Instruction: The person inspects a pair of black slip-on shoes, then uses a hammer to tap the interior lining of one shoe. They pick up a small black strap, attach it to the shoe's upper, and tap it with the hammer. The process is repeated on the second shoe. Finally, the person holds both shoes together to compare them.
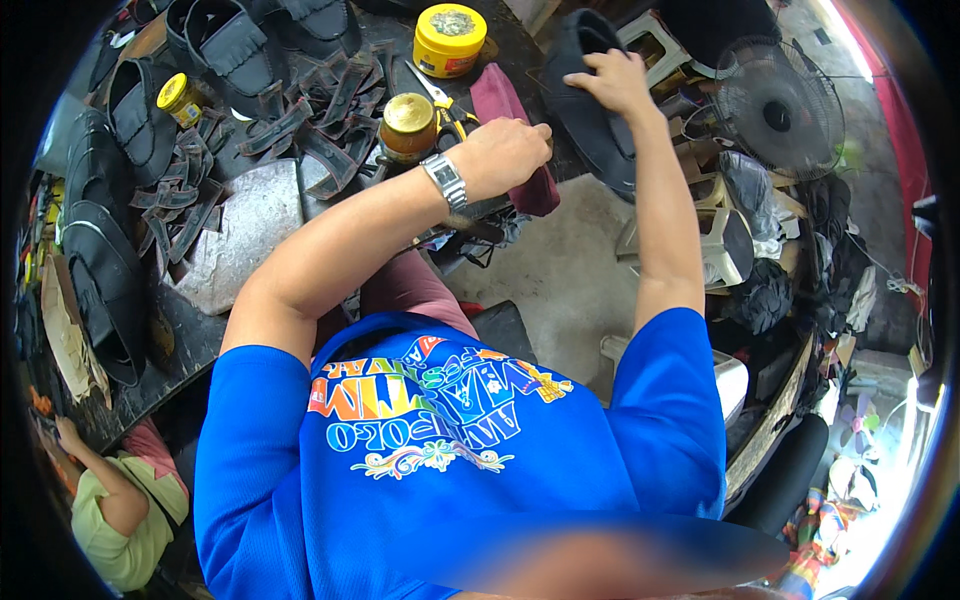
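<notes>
Black shoe [575, 125] in right hand [612, 82], lettering [425, 395] on blue shirt [580, 440]

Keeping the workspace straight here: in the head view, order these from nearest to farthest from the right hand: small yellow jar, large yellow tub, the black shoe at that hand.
From the right hand:
1. Black shoe: right at the hand.
2. Large yellow tub: left of it, on the table.
3. Small yellow jar: much farther left.

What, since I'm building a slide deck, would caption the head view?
Right hand holding a black shoe, left hand near maroon material, at a table strewn with black straps.
</notes>
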The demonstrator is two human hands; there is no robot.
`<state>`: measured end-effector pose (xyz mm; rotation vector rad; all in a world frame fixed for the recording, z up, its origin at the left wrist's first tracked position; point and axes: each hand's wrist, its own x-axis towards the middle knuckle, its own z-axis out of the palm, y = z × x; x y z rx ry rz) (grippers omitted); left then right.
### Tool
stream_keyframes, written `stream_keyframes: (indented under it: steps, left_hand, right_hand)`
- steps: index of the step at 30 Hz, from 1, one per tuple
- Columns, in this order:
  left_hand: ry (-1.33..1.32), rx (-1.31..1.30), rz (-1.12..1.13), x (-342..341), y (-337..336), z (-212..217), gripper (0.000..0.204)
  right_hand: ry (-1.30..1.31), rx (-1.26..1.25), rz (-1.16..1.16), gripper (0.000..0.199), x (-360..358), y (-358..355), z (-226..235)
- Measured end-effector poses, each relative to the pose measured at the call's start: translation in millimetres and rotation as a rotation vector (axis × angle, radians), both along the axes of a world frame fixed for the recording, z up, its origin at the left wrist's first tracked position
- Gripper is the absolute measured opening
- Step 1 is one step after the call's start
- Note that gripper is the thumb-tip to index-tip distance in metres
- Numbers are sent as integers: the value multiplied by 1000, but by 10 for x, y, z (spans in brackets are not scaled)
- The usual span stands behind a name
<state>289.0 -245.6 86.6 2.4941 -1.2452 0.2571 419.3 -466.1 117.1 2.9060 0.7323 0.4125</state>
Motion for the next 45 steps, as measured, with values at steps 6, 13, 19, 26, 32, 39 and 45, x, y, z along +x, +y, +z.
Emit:
stream_keyframes:
  steps: [6,13,19,26,32,39,45]
  left_hand:
    - [-42,4,9,-114,46,20,11]
    - [-76,-27,6,-199,81,-25,14]
    - [40,-130,14,-420,163,93,38]
    - [253,-279,-94,-1124,921,270,39]
    - [292,-544,472,-1695,1984,2,17]
    - [74,-775,979,-2037,2488,-402,17]
    - [2,-736,946,-2008,2465,-475,16]
  right_hand:
    - [196,62,-158,41,328,646,-194]
    - [-20,138,-267,48,417,1009,-475]
    - [-202,415,-176,49,423,1027,-586]
    - [-202,807,-37,65,197,940,-399]
    - [-187,817,55,65,165,1051,-50]
    - [34,671,181,46,745,1727,156]
    - [-41,348,-144,42,1162,2272,36]
